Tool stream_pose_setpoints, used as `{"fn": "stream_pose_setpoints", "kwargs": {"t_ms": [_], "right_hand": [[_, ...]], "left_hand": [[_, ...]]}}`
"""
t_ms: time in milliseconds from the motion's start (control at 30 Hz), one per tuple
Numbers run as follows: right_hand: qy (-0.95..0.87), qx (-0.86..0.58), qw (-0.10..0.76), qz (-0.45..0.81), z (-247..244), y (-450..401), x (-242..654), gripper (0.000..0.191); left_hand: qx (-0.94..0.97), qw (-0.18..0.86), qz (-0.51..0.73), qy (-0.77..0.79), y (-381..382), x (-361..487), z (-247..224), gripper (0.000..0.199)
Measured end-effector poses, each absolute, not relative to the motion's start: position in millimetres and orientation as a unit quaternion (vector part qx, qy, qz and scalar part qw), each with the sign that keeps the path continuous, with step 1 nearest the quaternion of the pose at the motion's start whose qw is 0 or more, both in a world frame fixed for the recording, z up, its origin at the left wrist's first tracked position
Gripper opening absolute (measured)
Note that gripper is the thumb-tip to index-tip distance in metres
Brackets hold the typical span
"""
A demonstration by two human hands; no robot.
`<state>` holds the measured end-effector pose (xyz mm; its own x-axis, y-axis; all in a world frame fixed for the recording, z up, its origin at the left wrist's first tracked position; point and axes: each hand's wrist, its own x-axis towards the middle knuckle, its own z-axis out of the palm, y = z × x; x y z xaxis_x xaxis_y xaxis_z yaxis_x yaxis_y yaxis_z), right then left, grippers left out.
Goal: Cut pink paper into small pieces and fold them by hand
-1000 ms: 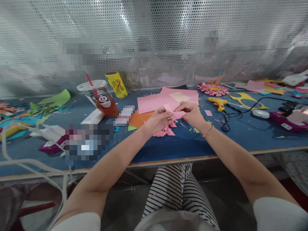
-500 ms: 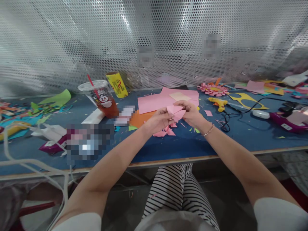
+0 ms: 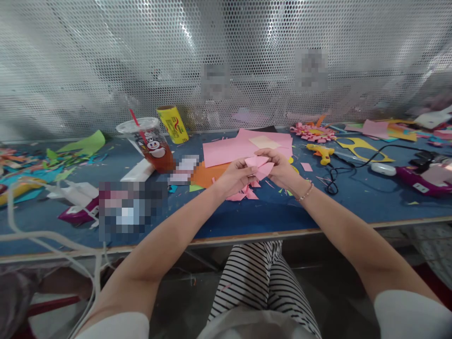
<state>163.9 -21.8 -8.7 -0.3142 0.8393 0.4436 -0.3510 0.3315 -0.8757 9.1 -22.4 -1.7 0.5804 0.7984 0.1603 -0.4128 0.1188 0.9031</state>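
Observation:
A small folded pink paper is held between both hands above the blue table. My left hand grips its left side, with the thumb on its face. Fingers of my right hand pinch its upper right edge. Below my left hand lie pink paper scraps, partly covered by it. Large pink sheets with a cream piece on them lie behind the hands. An orange sheet is partly under my left forearm side.
A plastic drink cup with a red straw and a yellow tube stand at the left back. On the right are a yellow glue gun with a black cable, a cut yellow sheet and a purple object.
The folds of the pink paper look slightly more spread and its shape has shifted a little. Both hands stay on it, with only small finger movements.

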Motion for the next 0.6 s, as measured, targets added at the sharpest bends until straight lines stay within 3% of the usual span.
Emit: {"fn": "stream_pose_setpoints", "kwargs": {"t_ms": [600], "right_hand": [[-0.549, -0.174, 0.524, 0.627, -8.8, -22.8, 167.7, 0.038]], "left_hand": [[0.498, 0.740, 0.412, 0.186, -23.7, 8.4, 0.8, 0.022]]}}
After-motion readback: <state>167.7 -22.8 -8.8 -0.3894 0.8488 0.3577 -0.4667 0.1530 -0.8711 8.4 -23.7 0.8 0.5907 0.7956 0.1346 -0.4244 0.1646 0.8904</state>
